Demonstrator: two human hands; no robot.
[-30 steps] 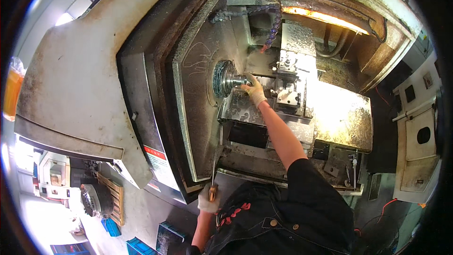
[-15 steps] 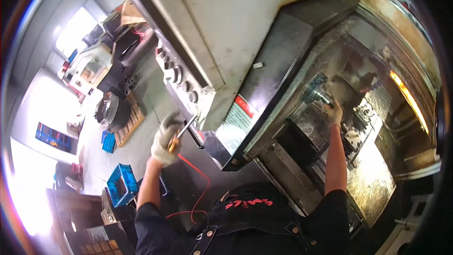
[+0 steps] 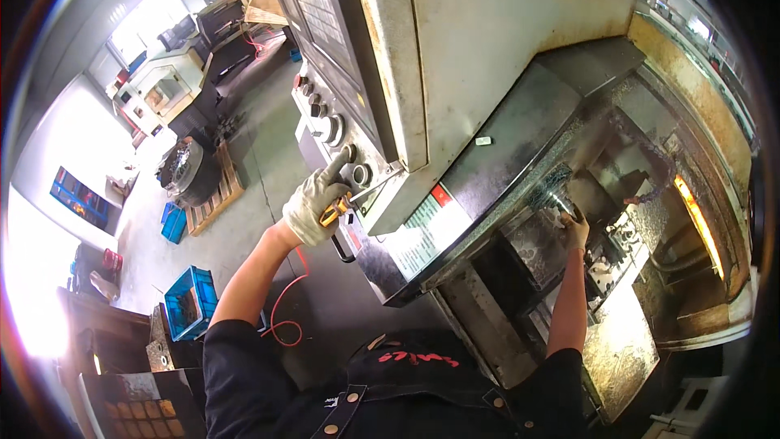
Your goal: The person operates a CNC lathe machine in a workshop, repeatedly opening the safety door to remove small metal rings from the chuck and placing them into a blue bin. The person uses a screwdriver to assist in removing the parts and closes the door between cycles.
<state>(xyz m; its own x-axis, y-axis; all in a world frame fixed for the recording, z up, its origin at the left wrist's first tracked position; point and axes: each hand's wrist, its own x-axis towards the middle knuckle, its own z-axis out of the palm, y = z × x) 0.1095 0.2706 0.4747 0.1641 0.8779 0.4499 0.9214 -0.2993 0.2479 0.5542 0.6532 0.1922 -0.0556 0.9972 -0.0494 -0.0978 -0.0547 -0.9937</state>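
My left hand [image 3: 313,207], in a pale work glove, grips a yellow-orange air blow gun [image 3: 334,210] with a thin metal nozzle. A red hose [image 3: 294,289] runs up to just below that hand. The glove's index finger is stretched out onto a round button [image 3: 348,154] on the machine's control panel [image 3: 329,126]. Deep in the lathe's working space, my right hand [image 3: 575,230] is closed around a shiny metal cylindrical part [image 3: 558,202] near the chuck [image 3: 549,181]. Shade hides some of its fingers and the part's far end.
The machine's dark sliding door [image 3: 520,126] stands between my arms. A lit lamp strip [image 3: 699,226] glows at the right inside. Tool holders [image 3: 621,244] sit close to my right hand. On the left floor are a blue crate [image 3: 191,302] and a pallet [image 3: 215,195] with a dark tub.
My left hand has risen from beside the panel's lower edge to the button, index finger now extended, air blow gun still in it. My right hand stays by the chuck. The view has shifted.
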